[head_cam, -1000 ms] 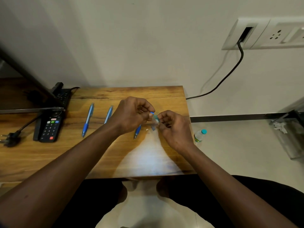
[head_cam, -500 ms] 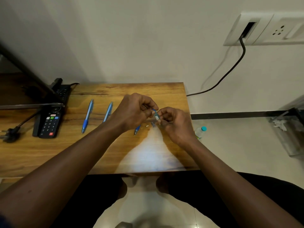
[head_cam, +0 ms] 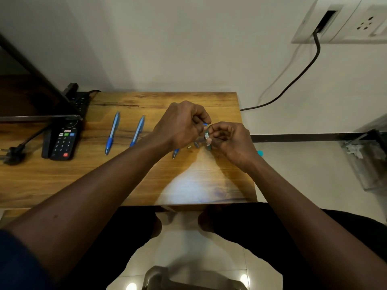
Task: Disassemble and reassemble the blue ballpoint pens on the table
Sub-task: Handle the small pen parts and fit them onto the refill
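Observation:
Two whole blue ballpoint pens lie side by side on the wooden table [head_cam: 62,185]: one pen [head_cam: 112,132] on the left, the other pen [head_cam: 137,130] to its right. My left hand [head_cam: 181,125] pinches a small blue pen part [head_cam: 205,124] between thumb and fingers. Close beside it, my right hand [head_cam: 230,141] pinches a short clear barrel piece [head_cam: 207,140] held upright. Under my left wrist a blue pen tip section [head_cam: 175,153] pokes out on the table. A tiny white part [head_cam: 189,147] and a small grey part [head_cam: 196,144] lie below my hands.
A black remote control [head_cam: 62,141] lies at the left, with a black plug [head_cam: 12,152] and cable beside it and a dark stand above. A bottle with a teal cap [head_cam: 260,153] stands on the floor past the table's right edge. A black cable runs to a wall socket [head_cam: 326,21].
My hands stay close together over the table; the right hand has turned the clear barrel piece more upright. The camera has tilted down slightly.

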The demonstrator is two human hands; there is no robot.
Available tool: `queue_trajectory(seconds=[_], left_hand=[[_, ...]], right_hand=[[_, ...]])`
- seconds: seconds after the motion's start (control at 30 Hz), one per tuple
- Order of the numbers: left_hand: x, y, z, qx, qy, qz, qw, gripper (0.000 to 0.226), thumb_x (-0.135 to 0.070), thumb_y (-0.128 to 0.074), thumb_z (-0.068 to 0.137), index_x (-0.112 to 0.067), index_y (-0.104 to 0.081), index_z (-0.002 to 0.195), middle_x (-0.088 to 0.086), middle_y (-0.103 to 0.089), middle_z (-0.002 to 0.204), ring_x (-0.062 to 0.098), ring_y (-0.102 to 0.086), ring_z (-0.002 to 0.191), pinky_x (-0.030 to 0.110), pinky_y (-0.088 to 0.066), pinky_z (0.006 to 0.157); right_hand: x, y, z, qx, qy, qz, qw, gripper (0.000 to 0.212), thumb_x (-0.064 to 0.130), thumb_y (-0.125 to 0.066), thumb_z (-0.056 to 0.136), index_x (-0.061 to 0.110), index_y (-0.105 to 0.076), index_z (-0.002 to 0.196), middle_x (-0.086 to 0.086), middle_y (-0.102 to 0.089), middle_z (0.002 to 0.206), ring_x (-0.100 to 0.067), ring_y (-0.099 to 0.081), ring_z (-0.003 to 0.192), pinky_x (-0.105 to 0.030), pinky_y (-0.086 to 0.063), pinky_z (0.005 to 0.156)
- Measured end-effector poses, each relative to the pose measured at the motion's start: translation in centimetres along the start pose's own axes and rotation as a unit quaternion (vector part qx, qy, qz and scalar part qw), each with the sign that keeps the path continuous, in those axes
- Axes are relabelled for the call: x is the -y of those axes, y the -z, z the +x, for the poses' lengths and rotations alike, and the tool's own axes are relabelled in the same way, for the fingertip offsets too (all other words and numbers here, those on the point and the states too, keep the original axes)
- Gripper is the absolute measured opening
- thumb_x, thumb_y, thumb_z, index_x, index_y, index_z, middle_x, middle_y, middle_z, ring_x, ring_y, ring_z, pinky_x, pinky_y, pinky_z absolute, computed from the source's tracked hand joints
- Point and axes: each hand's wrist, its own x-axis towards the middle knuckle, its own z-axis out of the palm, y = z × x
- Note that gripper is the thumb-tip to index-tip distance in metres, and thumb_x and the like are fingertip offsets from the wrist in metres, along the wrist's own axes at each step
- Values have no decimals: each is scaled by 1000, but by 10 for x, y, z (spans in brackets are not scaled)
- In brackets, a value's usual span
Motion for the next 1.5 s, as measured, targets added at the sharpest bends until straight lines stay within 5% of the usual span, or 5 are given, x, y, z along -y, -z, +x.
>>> queue_trajectory(seconds=[0.37,0.7,1.03,1.3,1.5], left_hand=[[8,-1,-3,-23,74,-61,995,14,-8,-78,90,-17,-78,102,-4,-76,83,7,-75,79,35,-65,79],[4,-20,-31,157,59,79,983,14,-16,-85,85,-26,-78,92,-15,-76,82,-5,-69,78,12,-48,68],[-6,-25,-32,115,67,181,974,18,-15,-72,92,-23,-76,108,-6,-75,100,11,-67,93,28,-55,80],[-35,-61,-60,49,58,336,939,38,-54,-53,101,-22,-69,114,4,-61,118,26,-62,106,37,-49,80],[-33,-79,-74,-6,78,340,937,41,-57,-47,102,-24,-64,119,5,-59,119,24,-61,105,38,-50,81]], right_hand=[[-3,-3,5,-46,-120,111,985,21,-1,-76,87,9,-74,105,-13,-76,97,-24,-75,93,-34,-63,81],[2,10,0,-129,-246,318,907,20,1,-77,86,9,-69,102,-17,-76,103,-22,-75,83,-35,-64,78],[-4,16,-2,-134,-266,399,867,44,-6,-72,88,10,-56,125,-22,-72,106,-28,-74,82,-39,-64,78],[-4,22,-5,-144,-285,439,840,43,-7,-70,89,7,-57,127,-25,-74,101,-24,-74,72,-35,-64,70],[3,28,-6,-146,-271,455,835,36,-8,-67,90,5,-59,123,-28,-73,107,-25,-72,77,-34,-64,74]])
